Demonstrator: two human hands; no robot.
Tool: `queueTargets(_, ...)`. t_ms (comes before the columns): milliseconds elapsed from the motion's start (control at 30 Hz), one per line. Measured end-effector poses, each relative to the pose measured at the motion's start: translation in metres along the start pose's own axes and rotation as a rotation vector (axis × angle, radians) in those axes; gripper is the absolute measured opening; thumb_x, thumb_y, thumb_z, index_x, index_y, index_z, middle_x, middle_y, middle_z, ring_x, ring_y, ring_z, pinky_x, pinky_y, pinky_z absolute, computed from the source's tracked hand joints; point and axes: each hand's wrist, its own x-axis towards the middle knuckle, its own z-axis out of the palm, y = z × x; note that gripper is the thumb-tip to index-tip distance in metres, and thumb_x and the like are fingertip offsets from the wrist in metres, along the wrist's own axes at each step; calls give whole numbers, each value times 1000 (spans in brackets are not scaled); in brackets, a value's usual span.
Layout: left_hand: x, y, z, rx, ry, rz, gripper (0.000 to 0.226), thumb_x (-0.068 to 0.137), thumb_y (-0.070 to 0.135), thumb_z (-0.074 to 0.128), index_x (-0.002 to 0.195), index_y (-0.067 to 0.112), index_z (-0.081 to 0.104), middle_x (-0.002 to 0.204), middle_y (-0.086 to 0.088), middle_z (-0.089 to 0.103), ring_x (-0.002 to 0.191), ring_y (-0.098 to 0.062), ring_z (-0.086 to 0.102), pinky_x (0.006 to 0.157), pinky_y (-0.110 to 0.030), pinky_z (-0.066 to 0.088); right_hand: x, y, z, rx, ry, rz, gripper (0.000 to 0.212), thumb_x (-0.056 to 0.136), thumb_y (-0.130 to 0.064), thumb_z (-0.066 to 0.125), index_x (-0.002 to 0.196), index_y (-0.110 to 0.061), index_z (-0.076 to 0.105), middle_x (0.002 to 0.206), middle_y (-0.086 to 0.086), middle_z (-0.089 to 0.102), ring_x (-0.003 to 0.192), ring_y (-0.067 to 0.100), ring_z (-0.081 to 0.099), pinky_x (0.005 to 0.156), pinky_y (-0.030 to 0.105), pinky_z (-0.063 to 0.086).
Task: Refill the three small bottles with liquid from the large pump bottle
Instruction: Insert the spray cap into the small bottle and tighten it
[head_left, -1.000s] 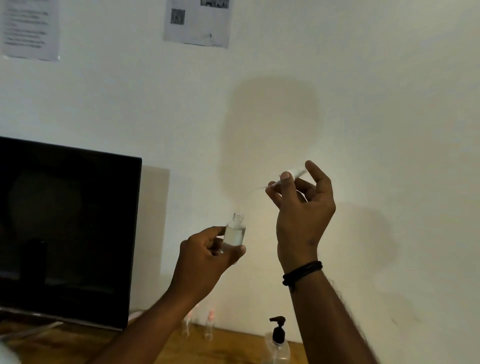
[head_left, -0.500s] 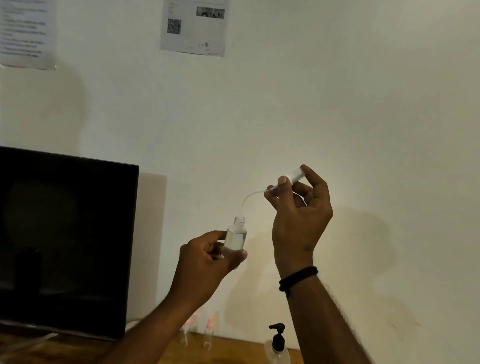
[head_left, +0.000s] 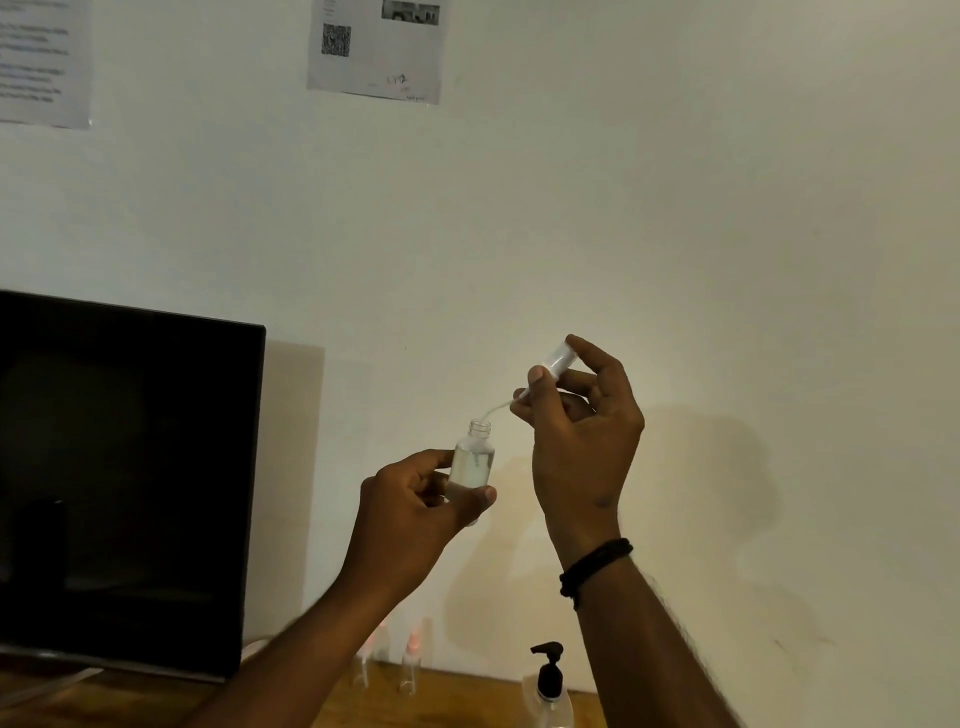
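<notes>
My left hand (head_left: 415, 512) grips a small clear bottle (head_left: 471, 465) upright at chest height, thumb and fingers curled round its lower body so the open neck stays free and level. It holds some clear liquid, so I judge it already refilled. Just above and to the right of that grip, my right hand (head_left: 579, 441) pinches the bottle's spray cap (head_left: 556, 361) between thumb and fingers, tilted so its thin dip tube (head_left: 496, 410) curves down to the mouth. The tube's tip sits at the neck, and a pale line shows inside the glass; how far it reaches I cannot tell. I hold the cap by its sides, it seems to me, to keep the tube free to feed straight in before the cap is screwed down, and I raise the pair against the pale wall (head_left: 727, 260) so the clear parts show up.

Well below the grip, on the wooden table (head_left: 467, 696), two more small bottles (head_left: 410, 665) with pinkish tops stand side by side, blurred and partly behind my left forearm; their fill level is unreadable. To their right, beside my right forearm, stands the large pump bottle (head_left: 549, 686) with its black pump head. A black band (head_left: 595, 564) circles my right wrist. Far left of the grip is a dark monitor (head_left: 124, 483); printed sheets (head_left: 376, 49) hang high on the wall.
</notes>
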Motion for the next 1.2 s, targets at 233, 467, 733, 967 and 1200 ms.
queueTargets(233, 6, 1, 3, 13, -21, 18, 55, 68, 61, 73, 115, 34, 66, 94, 19, 71, 82, -7, 72, 64, -3, 50, -1, 5, -3, -132, -114, -17, 34, 94, -12, 76, 120, -31, 65, 92, 0, 76, 81, 17, 76, 73, 21, 60)
queueTargets(467, 10, 0, 9, 2, -34, 52, 63, 65, 68, 71, 115, 30, 70, 90, 11, 76, 80, -11, 74, 72, -13, 58, -1, 4, -6, -207, -237, 8, 32, 93, -12, 76, 122, -24, 69, 87, -3, 73, 80, 5, 71, 69, 8, 53)
queueTargets(733, 8, 4, 10, -9, -44, 52, 61, 64, 66, 71, 111, 28, 69, 85, 16, 73, 80, 2, 71, 67, -6, 53, -1, 5, -11, -220, -313, 61, 32, 92, -12, 77, 121, -24, 71, 96, -2, 74, 82, 7, 72, 71, 13, 57)
queueTargets(967, 7, 1, 12, -9, -64, 68, 69, 66, 66, 69, 118, 22, 71, 87, 13, 75, 80, 1, 72, 67, -6, 53, -3, 11, -14, -180, -287, 99, 26, 91, -9, 78, 111, -25, 74, 98, -2, 78, 91, 14, 76, 84, 36, 65)
queueTargets(1200, 4, 12, 16, -20, -33, 70, 41, 67, 58, 72, 102, 38, 66, 79, 26, 71, 75, 5, 71, 67, -5, 52, 1, 6, -15, -235, -308, 43, 30, 83, -12, 87, 109, -19, 72, 89, -5, 73, 80, 5, 71, 69, 11, 56)
